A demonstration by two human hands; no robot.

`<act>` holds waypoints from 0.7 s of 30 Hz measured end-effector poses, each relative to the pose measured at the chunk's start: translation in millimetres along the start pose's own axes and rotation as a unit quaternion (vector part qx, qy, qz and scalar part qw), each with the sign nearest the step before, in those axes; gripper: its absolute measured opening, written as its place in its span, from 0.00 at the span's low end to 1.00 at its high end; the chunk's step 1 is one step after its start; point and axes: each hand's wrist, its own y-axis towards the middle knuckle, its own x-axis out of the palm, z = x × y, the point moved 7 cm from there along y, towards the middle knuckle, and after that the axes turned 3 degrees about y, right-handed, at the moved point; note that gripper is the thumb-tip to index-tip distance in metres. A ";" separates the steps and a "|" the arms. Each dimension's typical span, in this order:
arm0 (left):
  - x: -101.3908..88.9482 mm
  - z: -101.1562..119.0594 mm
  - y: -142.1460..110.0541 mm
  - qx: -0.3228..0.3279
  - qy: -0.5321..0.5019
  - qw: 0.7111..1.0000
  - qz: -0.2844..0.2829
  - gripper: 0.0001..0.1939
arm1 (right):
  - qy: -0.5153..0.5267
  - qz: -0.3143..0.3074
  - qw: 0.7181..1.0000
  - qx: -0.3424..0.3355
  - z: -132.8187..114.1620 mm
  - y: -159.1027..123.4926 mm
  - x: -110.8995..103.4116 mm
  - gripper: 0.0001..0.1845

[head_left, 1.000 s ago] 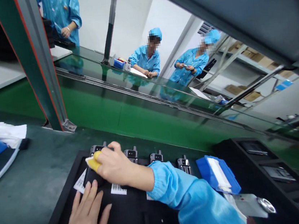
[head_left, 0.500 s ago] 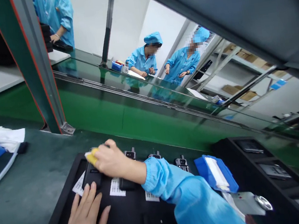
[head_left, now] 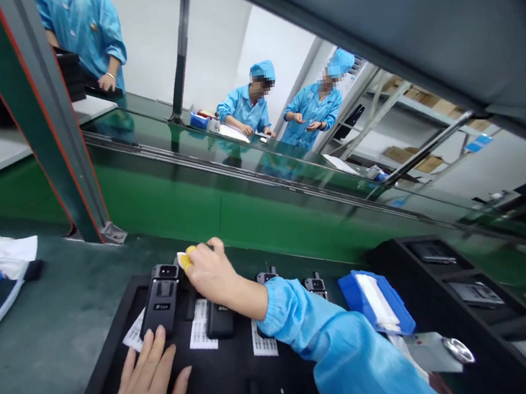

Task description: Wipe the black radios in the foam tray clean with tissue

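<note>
My right hand (head_left: 215, 273) is closed on a small yellow-and-white wiping pad (head_left: 184, 259) and presses it on the top of the second black handheld device (head_left: 219, 317) in a black tray (head_left: 106, 363). My left hand (head_left: 146, 393) lies flat and open on the tray, fingertips touching the lower end of the first black device (head_left: 162, 299). White barcode labels (head_left: 201, 325) lie beside the devices. Two more devices (head_left: 315, 284) stand further right in the same row.
A blue box with white wipes (head_left: 376, 301) sits right of the tray, a second black tray (head_left: 477, 298) beyond it. A green conveyor belt (head_left: 226, 208) runs behind; a metal post (head_left: 43, 122) stands left. Three people in blue coats work across the line.
My right hand has moved rightward with the pad from the first device to the second, uncovering the first device. The left hand has stayed flat on the tray.
</note>
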 end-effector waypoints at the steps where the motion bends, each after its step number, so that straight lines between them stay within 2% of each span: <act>1: 0.0 1.1 0.1 -0.003 -0.009 1.000 0.002 0.15 | -0.004 -0.004 1.000 0.020 6.2 -0.2 -0.6 0.12; 3: -0.7 1.3 0.4 -0.031 -0.033 0.999 0.006 0.14 | 0.002 -0.003 1.000 0.021 6.2 3.1 -3.3 0.12; 6: 0.0 0.2 0.9 -0.087 -0.069 0.994 -0.015 0.13 | 0.031 0.013 0.998 -0.057 -18.4 12.4 -7.0 0.15; 8: -1.9 1.9 2.2 -0.094 -0.082 0.992 -0.022 0.13 | 0.041 0.014 0.994 -0.096 -31.3 15.4 -6.8 0.17; 10: -5.1 3.4 4.0 -0.092 -0.087 0.992 -0.020 0.13 | 0.042 0.007 0.993 -0.108 -32.0 12.7 -5.4 0.17; 13: -7.6 3.2 5.3 -0.099 -0.088 0.991 -0.012 0.14 | 0.031 0.008 0.995 -0.095 -14.1 1.1 -5.9 0.14; 17: -4.6 4.4 3.8 -0.106 -0.088 0.990 -0.014 0.13 | -0.006 0.012 1.000 -0.017 12.2 -4.1 -9.7 0.13; 19: -1.8 4.0 1.5 -0.104 -0.085 0.991 -0.015 0.13 | -0.004 0.026 1.000 -0.010 6.4 1.5 -11.8 0.12; 21: 1.5 1.4 -1.3 -0.096 -0.077 0.992 -0.016 0.13 | 0.009 0.044 0.998 -0.036 -10.7 9.6 -11.9 0.12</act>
